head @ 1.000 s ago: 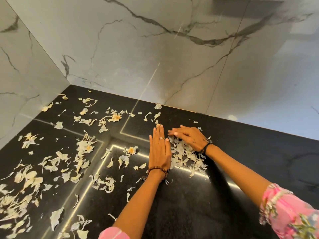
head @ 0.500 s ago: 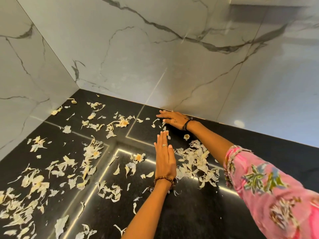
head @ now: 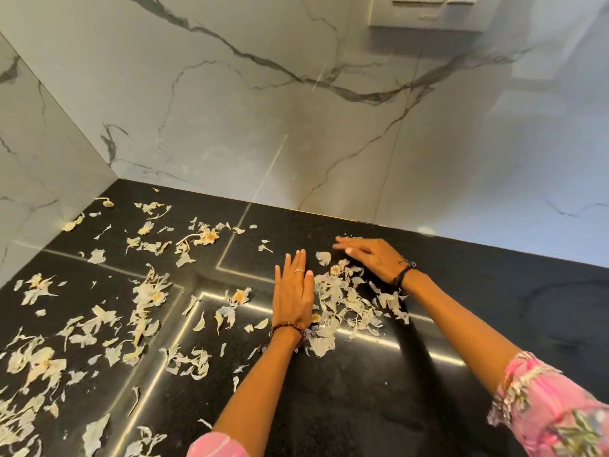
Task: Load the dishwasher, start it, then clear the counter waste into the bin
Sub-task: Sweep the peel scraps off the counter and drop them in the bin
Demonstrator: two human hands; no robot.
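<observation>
No words or labels can be read anywhere.

The left hand (head: 293, 298) lies flat on the black counter (head: 494, 291). Its fingers are straight and close together, pointing at the wall (head: 230, 110). It holds nothing. It has a ring on one finger and a bead band (head: 286, 327) on the wrist.

The right hand (head: 372, 257) is also flat and low on the counter, fingers stretched out to the left. It holds nothing too. A dark band (head: 403, 275) sits on its wrist. The fingertips look a bit blurry.

Between the two hands lies a pile (head: 346, 305) of pale peels. The left hand's side touches the pile's left edge. The right hand sits at the pile's far right edge, and peels touch it too.

Many more scraps (head: 148, 291) lie all over the left part of the counter, well apart from the hands. Some have a yellow middle. A few lie in the far corner by the wall.

Pink flower sleeves (head: 553, 410) cover the arms near the bottom. A grey switch plate (head: 428, 11) is on the wall at the top, partly cut off.
</observation>
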